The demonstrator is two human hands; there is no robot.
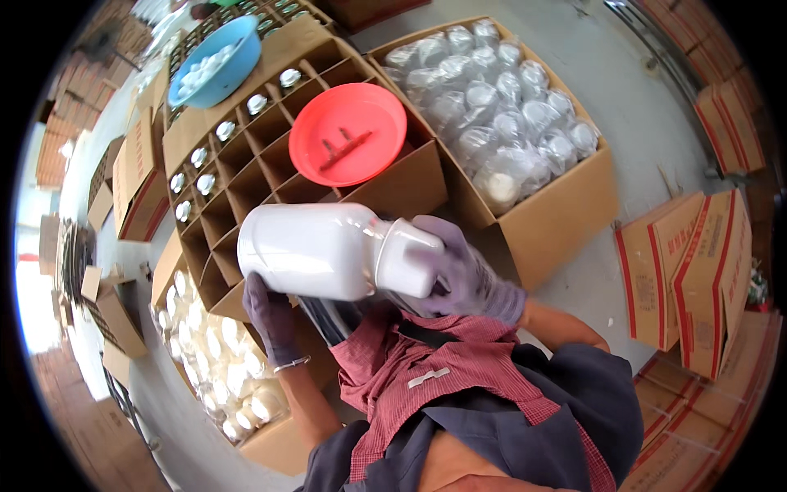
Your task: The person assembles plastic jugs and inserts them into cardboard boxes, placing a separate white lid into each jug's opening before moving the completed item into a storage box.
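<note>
A glossy white vacuum flask (307,250) lies on its side in front of me, its base pointing left. My left hand (270,320), in a purple-grey glove, supports it near the base, with the fingers partly hidden underneath. My right hand (471,275), gloved alike and slightly blurred, is wrapped round the white cup lid (403,258) at the flask's neck. How tightly the lid sits on the neck I cannot tell. Just beyond the flask is a divided carton (246,152), with a red plastic basin (385,115) resting on its dividers. Dark reddish-brown pieces (348,150) lie in this basin.
Several silvery-topped flasks (225,129) stand in the carton's cells. A blue basin (246,61) holds small white pieces. On the right is a carton (566,221) of plastic-wrapped items; shiny white items (217,353) fill another at lower left. Flattened cartons (697,271) lean at far right.
</note>
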